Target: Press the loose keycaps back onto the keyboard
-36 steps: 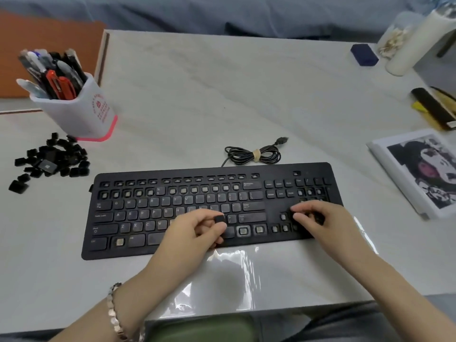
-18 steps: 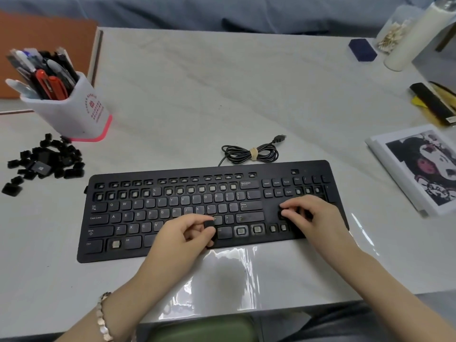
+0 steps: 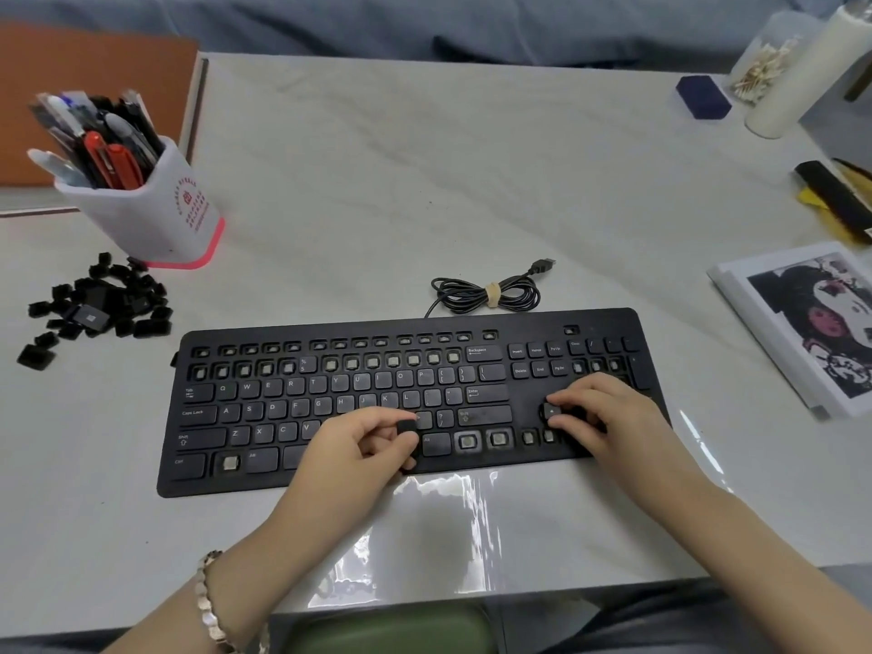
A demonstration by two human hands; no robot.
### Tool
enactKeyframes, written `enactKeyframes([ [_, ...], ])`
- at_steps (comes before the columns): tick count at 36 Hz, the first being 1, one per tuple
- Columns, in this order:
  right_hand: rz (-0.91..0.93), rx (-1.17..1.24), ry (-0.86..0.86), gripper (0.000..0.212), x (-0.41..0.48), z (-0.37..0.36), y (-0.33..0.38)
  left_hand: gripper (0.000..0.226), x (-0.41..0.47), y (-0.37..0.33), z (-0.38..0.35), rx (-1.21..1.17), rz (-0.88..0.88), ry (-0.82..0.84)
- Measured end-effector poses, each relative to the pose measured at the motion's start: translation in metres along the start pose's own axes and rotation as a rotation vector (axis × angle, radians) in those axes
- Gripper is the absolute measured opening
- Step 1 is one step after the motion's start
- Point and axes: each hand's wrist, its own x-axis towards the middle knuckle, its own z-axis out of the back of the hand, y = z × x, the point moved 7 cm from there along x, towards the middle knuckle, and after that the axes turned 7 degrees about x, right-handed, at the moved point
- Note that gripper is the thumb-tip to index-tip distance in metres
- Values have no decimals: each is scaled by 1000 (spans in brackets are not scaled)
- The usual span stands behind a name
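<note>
The black keyboard (image 3: 212,481) lies in front of me, with several bare switch sockets in its top rows and bottom row. My left hand (image 3: 349,446) pinches a loose black keycap (image 3: 406,428) between thumb and fingers, just above the bottom row right of the space bar. My right hand (image 3: 608,417) sits over the arrow-key cluster, its thumb and forefinger pinching an up-arrow keycap (image 3: 551,411) that sits on the keyboard. A pile of loose black keycaps (image 3: 99,313) lies on the table at far left.
A white pen holder (image 3: 155,219) full of pens stands behind the keycap pile. The coiled USB cable (image 3: 486,295) lies behind the keyboard. At right are a printed picture (image 3: 811,323), a black and yellow object (image 3: 835,195), a blue box (image 3: 703,96) and a white cylinder (image 3: 802,73).
My right hand's fingertips have shifted a little left within the arrow-key cluster. My left hand still holds its keycap in about the same spot.
</note>
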Motion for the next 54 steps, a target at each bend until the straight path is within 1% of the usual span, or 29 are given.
enactKeyframes([
  [8,21,35,-12,17,1,0,1,24,0,0,0,-43,18,4],
  [12,1,70,2,22,3,-1,0,24,2,2,0,-49,28,4],
  [15,-12,113,7,14,5,0,-4,25,3,3,0,-42,27,4],
  [19,-19,135,14,15,4,-1,-6,23,3,2,0,-46,22,5],
  [25,17,83,37,19,2,-2,-2,24,5,3,0,-49,28,7],
  [30,67,-52,54,20,2,-3,5,25,6,5,-1,-46,31,10],
  [34,101,-125,8,20,1,-2,7,25,5,6,-1,-46,33,13],
  [36,104,-118,-31,19,0,-1,10,24,5,6,-1,-48,30,12],
  [38,102,-88,-33,20,-3,-2,11,24,5,5,-1,-52,29,10],
  [39,78,-43,-31,20,-4,-2,10,24,5,5,-1,-51,27,10],
  [42,-69,148,-40,9,1,2,3,24,5,4,-1,-48,17,10],
  [44,-202,231,-31,10,9,4,-2,25,6,4,-1,-47,17,9],
  [46,-336,314,27,15,17,2,-6,25,7,5,-1,-37,16,9],
  [49,-472,339,110,22,24,-1,-13,26,8,1,-2,-52,-3,17],
  [54,-548,312,154,23,28,-1,-17,25,7,-20,-5,-149,-97,37],
])
